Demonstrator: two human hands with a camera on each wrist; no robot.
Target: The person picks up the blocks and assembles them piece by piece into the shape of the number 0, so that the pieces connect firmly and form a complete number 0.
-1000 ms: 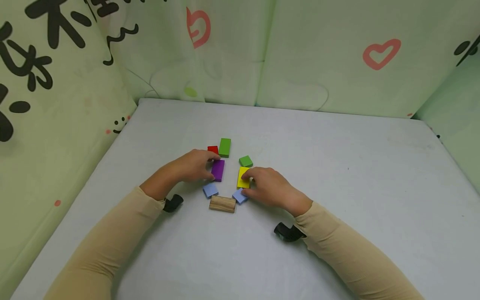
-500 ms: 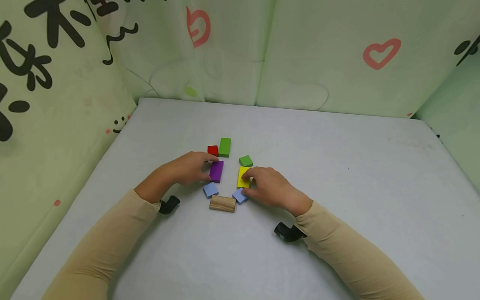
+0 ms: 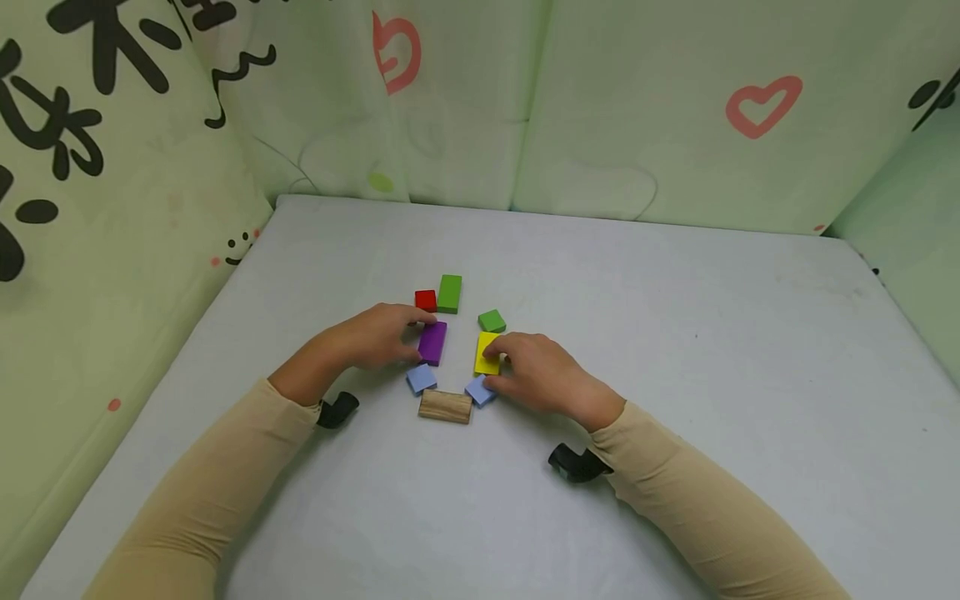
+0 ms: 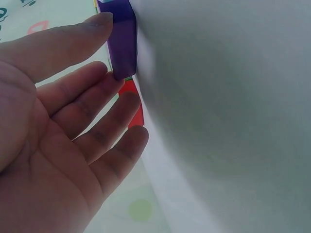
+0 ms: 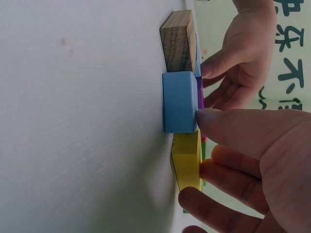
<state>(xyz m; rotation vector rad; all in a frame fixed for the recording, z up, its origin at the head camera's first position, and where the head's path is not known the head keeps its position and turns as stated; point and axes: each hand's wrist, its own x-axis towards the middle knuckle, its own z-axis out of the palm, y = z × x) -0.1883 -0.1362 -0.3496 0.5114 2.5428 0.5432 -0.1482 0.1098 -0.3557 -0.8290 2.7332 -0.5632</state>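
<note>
My left hand (image 3: 375,336) pinches a purple block (image 3: 432,344) by its two ends, thumb at the near end and forefinger at the far end. Behind that forefinger lies a small red block (image 3: 425,300) beside a longer green block (image 3: 449,294). My right hand (image 3: 551,375) rests with bent, relaxed fingers over a yellow block (image 5: 187,158) and a light blue block (image 5: 180,102). Its thumb touches the blue one's top edge, while the fingertips are at the yellow one. A second light blue block (image 3: 421,379) sits just below the purple block.
A wood-grain block (image 3: 445,407) lies between the two blue ones at the near end. A small green block (image 3: 492,321) lies beyond the yellow one. All rest on a white table (image 3: 712,375), with a printed curtain (image 3: 637,108) along its back edge.
Over the last second my left hand has shifted slightly left, taking the purple block along and widening its gap from the yellow block. My right hand has stayed in place.
</note>
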